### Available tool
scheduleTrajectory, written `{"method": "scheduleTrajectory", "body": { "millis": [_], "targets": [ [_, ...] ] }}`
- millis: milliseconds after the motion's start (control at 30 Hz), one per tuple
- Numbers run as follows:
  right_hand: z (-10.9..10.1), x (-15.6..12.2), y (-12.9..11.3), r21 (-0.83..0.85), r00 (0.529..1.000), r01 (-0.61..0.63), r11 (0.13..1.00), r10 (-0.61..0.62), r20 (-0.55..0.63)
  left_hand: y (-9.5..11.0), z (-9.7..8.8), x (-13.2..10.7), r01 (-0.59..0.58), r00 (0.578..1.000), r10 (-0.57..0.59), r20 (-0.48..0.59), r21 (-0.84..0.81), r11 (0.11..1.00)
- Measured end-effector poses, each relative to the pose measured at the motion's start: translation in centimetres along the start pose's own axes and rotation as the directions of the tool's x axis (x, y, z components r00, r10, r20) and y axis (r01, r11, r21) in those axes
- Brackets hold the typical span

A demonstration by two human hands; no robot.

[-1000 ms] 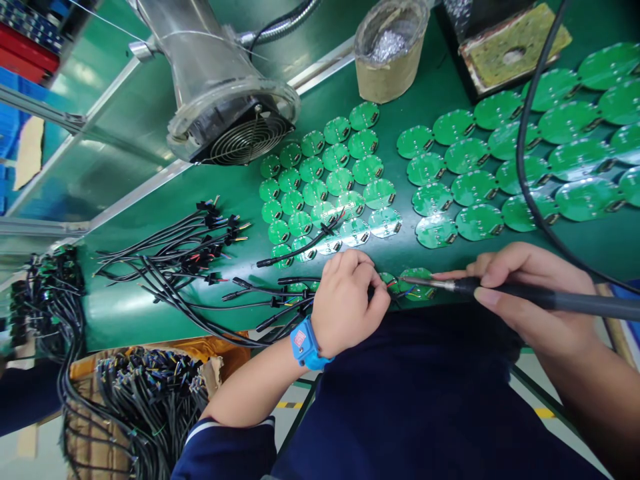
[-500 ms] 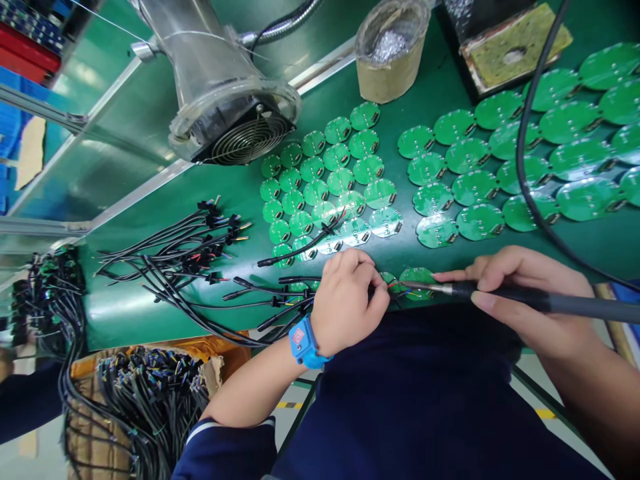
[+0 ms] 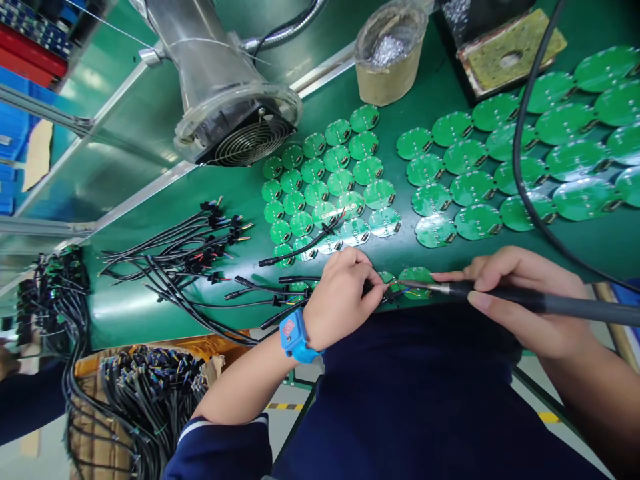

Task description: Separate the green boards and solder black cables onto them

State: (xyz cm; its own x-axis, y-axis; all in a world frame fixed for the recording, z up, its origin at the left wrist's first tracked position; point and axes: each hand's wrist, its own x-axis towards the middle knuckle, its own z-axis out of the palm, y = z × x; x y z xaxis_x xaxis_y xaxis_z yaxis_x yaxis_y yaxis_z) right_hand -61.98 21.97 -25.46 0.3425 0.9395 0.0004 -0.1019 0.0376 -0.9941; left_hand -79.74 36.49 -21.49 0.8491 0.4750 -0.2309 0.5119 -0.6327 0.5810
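Left wrist: shifted slightly leftward since the frame half a second ago; blue strap (image 3: 299, 335) went with it (camera view moved a little too).
Iron: soldering iron (image 3: 530, 299) in nearly the same pose, tip still over the near green board (image 3: 419, 274).
Left grip: left hand (image 3: 340, 293) pinched closed on a black cable (image 3: 369, 288), its hold partly hidden.
Right grip: right hand (image 3: 537, 300) closed around the iron's handle, one finger stretched to the board's right edge.
Board: on the counter (image 3: 117, 323), between the two hands, just right of the left fingertips.
Coloured wires: yellow and blue wires (image 3: 411, 292) at the board, below the iron's tip; whether joined, cannot tell.
Loose cable: one cable (image 3: 291, 255) unmoved, lying across the board rows beyond the left grip.
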Motion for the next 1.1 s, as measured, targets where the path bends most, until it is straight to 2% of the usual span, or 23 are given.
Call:
{"method": "scheduleTrajectory", "body": {
  "millis": [133, 267, 467, 733, 833, 900, 1100],
  "targets": [
    [-0.14, 0.05, 0.05, -0.061, 1.000, 0.001, 0.998, 0.001, 0.023, 0.18, 0.46, -0.12, -0.025, 0.999, 0.026, -0.026, 0.069, 0.997],
    [-0.35, 0.16, 0.09, -0.019, 0.999, -0.036, 0.999, 0.036, 0.014, 0.32, 0.66, -0.21, -0.045, 0.998, 0.049, -0.030, 0.108, 0.993],
    [-0.30, 0.43, -0.24, -0.023, 0.999, -0.024, 0.999, 0.023, -0.034, 0.45, 0.58, -0.15, -0.043, 0.999, 0.044, -0.010, 0.106, 0.993],
    [-0.19, 0.39, 0.14, 0.033, 0.999, -0.042, 0.999, 0.042, -0.002, 0.54, 0.63, -0.27, -0.019, 1.000, 0.020, -0.005, 0.108, 0.994],
    [-0.29, 0.44, 0.32, 0.149, 0.997, -0.038, 0.988, 0.047, -0.058, 0.50, 0.73, -0.34, -0.012, 1.000, 0.013, -0.011, 0.105, 0.994],
    [-0.37, 0.42, 0.45, 0.166, 0.993, -0.023, 0.986, 0.041, -0.111, 0.50, 0.82, -0.41, -0.011, 1.000, 0.013, -0.020, 0.102, 0.995],
    [-0.23, 0.23, 0.69, -0.002, 0.979, -0.025, 1.000, 0.024, -0.203, 0.56, 1.00, -0.59, -0.009, 0.999, 0.013, -0.037, 0.107, 0.994]
  ]
}}
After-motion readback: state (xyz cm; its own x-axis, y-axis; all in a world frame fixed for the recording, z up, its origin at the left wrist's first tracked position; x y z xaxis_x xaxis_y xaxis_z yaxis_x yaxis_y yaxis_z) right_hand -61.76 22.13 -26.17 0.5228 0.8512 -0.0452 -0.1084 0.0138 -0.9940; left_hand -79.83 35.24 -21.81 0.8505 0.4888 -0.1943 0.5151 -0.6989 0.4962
